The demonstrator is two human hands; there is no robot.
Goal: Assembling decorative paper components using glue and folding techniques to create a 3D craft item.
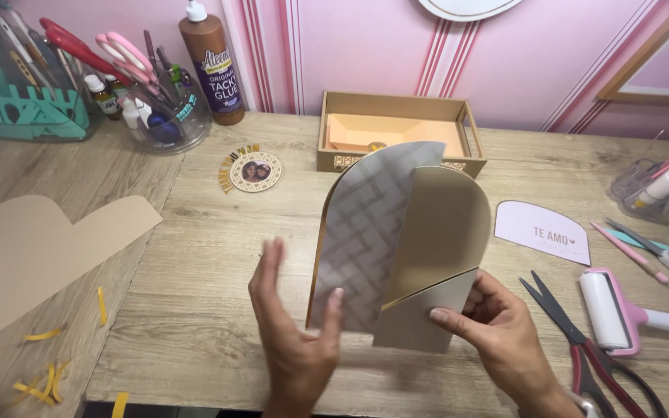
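An arch-shaped folded card (pixel 396 240) stands upright in the middle of the wooden table. Its left panel carries a grey woven pattern with a gold edge; the right panel is plain tan, with a pocket flap at the bottom. My right hand (pixel 505 340) grips the lower right corner of the card at the pocket. My left hand (pixel 292 333) has its fingers spread, with the thumb against the patterned panel's lower left edge.
A tan open box (pixel 458 108) sits behind the card. Scissors (pixel 582 348), a pink-handled roller (pixel 621 310) and a pale arch-shaped card piece (pixel 543 231) lie right. Brown card sheet (pixel 32 248) and yellow strips lie left. Glue bottle (pixel 212 62), tool jars and a round photo tag (pixel 255 170) stand at the back left.
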